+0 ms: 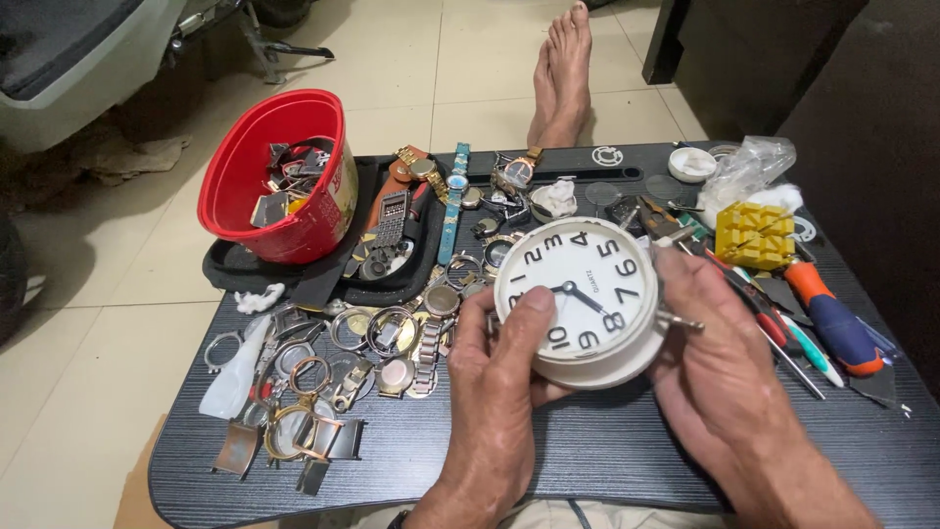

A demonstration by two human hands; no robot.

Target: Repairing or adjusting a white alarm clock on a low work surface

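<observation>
Hands: left hand [499, 377], right hand [720, 358] grip white clock [578, 294].

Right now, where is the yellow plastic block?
In the head view, the yellow plastic block sits at the right rear of the dark table, beyond the right hand, beside the orange-handled screwdriver and a crumpled clear bag.

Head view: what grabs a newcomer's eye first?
The round white clock, held at centre over the dark tray table by the left hand and right hand. Next, the red bucket of metal parts at upper left. Then the heap of watch cases and bracelets spread left of the hands.
</observation>
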